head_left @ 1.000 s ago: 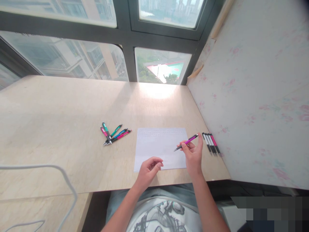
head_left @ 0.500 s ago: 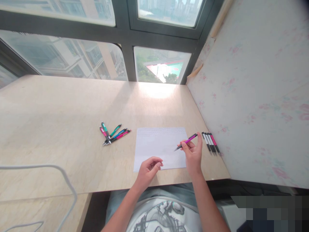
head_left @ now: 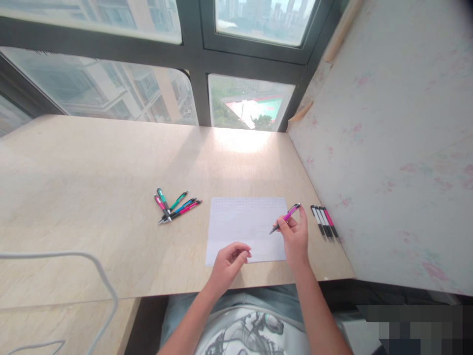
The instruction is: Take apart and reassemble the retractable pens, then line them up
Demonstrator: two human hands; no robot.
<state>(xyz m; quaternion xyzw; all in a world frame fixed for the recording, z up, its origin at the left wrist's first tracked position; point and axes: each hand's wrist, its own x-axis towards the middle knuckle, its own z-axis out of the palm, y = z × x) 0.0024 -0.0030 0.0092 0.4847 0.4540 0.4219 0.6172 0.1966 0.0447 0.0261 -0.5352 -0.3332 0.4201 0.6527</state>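
Observation:
My right hand [head_left: 295,240] is closed on a purple retractable pen [head_left: 289,213] with a dark grip. Its tip points down-left over the right part of the paper, and a finger rests near its upper end. The white sheet of paper [head_left: 240,229] has rows of small handwriting along its top; the words are too small to read. Over the sheet's lower edge, my left hand [head_left: 229,261] lies with fingers loosely curled and the thumb close to the fingertips, with nothing seen in it.
Left of the paper, several pens [head_left: 181,207] in green, blue and pink lie in a loose pile. On the right, white pens [head_left: 320,222] and a pink pen [head_left: 330,222] lie side by side near the wall [head_left: 388,148]. A white cable [head_left: 84,255] loops at lower left.
The purple pen stands slightly steeper in my right hand, and its tip has shifted a little to the right. My left hand stays nearly still. The whole view has shifted slightly.

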